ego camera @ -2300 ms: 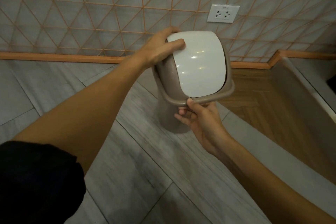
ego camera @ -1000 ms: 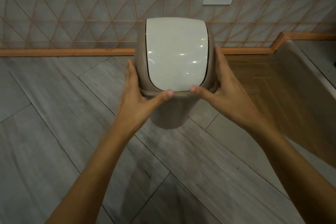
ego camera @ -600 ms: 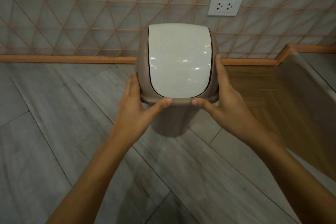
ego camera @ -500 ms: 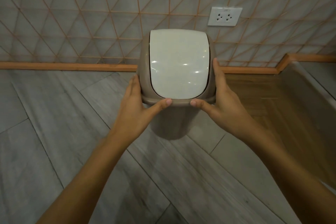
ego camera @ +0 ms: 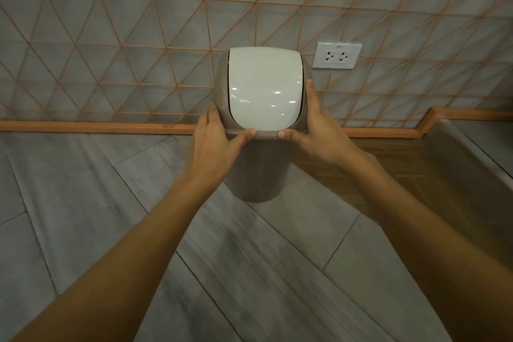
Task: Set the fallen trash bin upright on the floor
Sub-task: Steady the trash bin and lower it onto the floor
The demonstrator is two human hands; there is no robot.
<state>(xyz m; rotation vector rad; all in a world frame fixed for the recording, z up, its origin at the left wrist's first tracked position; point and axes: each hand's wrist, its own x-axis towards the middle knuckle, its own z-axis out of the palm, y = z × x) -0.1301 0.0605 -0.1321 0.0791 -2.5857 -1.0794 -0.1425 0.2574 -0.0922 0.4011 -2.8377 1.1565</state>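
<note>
The place looked like a room in a home, or perhaps a small guest room; which one could not be told. The floor (ego camera: 83,203) was laid in long grey wood-grain planks set on a slant, and toward four o'clock it gave way to a patch of warm brown parquet (ego camera: 388,164). At twelve o'clock rose a grey wall (ego camera: 111,36) crossed by thin orange lines in a triangle pattern, finished along its foot with an orange wooden skirting board (ego camera: 97,127). A white double socket (ego camera: 336,55) sat low on that wall at about one o'clock. A small swing-lid trash bin (ego camera: 261,164) of the household kind stood before it.
</note>
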